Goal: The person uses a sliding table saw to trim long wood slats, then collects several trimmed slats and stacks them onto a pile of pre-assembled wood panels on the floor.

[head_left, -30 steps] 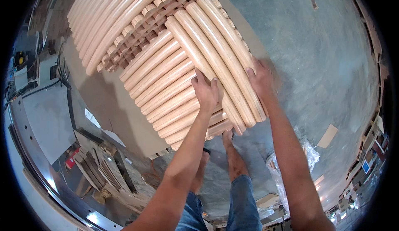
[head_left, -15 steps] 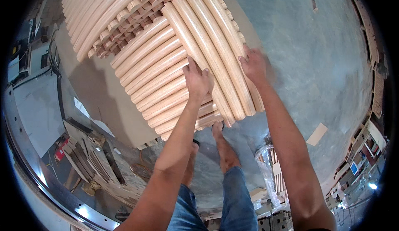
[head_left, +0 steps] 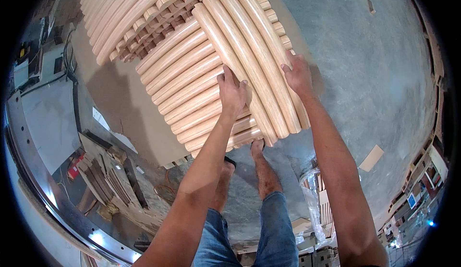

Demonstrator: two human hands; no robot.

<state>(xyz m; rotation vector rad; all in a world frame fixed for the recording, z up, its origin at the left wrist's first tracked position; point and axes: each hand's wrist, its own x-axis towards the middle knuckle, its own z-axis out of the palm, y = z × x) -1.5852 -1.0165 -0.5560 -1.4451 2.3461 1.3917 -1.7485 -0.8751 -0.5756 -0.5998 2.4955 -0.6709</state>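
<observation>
Several long, rounded, slightly curved wooden slats (head_left: 249, 65) lie side by side on top of a stack. Beneath them, a layer of similar slats (head_left: 185, 82) runs crosswise. My left hand (head_left: 233, 94) is at the left edge of the upper row, thumb and forefinger apart, its fingertips against the leftmost slat. At the opposite edge, my right hand (head_left: 298, 77) touches the outer side of the rightmost slat with its fingers partly bent and apart. Neither hand is wrapped round a slat. The undersides of both hands are hidden.
Another stack of wooden slats (head_left: 127, 12) stands at the far left. Brown sheet material (head_left: 113, 103) lies under the stacks. A loose flat board (head_left: 371, 158) is on the grey floor at right. Plastic-wrapped wooden strips (head_left: 314, 199) stand near my legs, and leaning boards (head_left: 103, 175) at left.
The view has shifted slightly, so the stack appears a little farther right. More slat ends show beside the upper row's right edge. Both hands remain at the row's two sides.
</observation>
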